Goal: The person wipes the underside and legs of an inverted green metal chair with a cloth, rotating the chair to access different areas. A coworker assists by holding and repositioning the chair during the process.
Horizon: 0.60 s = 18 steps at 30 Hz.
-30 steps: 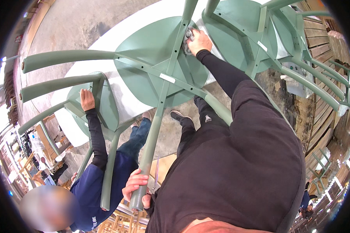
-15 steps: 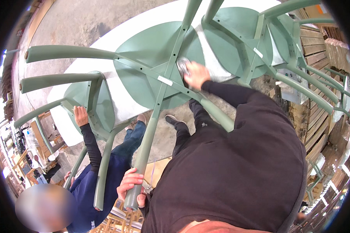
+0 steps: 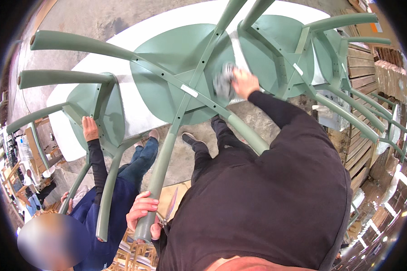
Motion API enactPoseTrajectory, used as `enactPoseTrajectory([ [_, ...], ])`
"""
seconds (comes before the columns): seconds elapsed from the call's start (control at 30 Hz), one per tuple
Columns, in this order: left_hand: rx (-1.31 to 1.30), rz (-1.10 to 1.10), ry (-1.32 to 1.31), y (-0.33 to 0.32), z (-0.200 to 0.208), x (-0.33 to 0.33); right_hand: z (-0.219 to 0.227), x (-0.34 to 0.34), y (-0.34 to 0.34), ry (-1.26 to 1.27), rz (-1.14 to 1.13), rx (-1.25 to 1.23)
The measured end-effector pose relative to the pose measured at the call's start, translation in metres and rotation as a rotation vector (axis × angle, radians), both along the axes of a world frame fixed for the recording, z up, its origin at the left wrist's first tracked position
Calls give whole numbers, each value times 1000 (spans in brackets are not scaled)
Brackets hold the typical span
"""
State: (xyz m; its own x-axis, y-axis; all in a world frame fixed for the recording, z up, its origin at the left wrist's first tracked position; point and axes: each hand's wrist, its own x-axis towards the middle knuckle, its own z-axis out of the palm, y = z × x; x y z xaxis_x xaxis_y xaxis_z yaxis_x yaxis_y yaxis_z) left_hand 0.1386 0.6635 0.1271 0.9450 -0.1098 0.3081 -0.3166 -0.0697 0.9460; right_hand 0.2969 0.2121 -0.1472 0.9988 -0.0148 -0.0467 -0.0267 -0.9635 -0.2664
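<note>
An upturned green chair (image 3: 167, 58) rests with its seat on a white tabletop (image 3: 138, 106), its legs pointing up and outward. My left hand (image 3: 142, 212) is wrapped round the end of the leg nearest me. In my right hand (image 3: 245, 84) is a crumpled grey cloth (image 3: 224, 81), blurred by motion, at the right edge of the seat's underside. A small white label (image 3: 189, 91) sits where the crossed leg rails meet.
More upturned green chairs stand to the right (image 3: 276, 40) and left (image 3: 111, 113). On my left a co-worker in a navy top (image 3: 117, 198) has a hand (image 3: 90, 128) on the left chair. Slatted wooden stacks (image 3: 362, 90) line the right side.
My right hand has moved rightward with the cloth, toward the seat's outer edge. My left hand keeps its grip on the leg. The whole view has shifted slightly.
</note>
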Motion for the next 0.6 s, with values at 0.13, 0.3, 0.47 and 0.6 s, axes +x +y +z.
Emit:
enactPoseTrajectory([
  [0.13,7,-8,-1,-1,0,0,12,-18,0,267,120,45],
  [0.3,10,49,6,1,2,-1,15,121,-10,19,-347,-32],
  [0.47,0,77,-1,-3,0,0,-4,65,16,-126,-1,-60],
  [0.6,-17,63,-18,-3,-1,-2,13,-21,55,43,208,120],
])
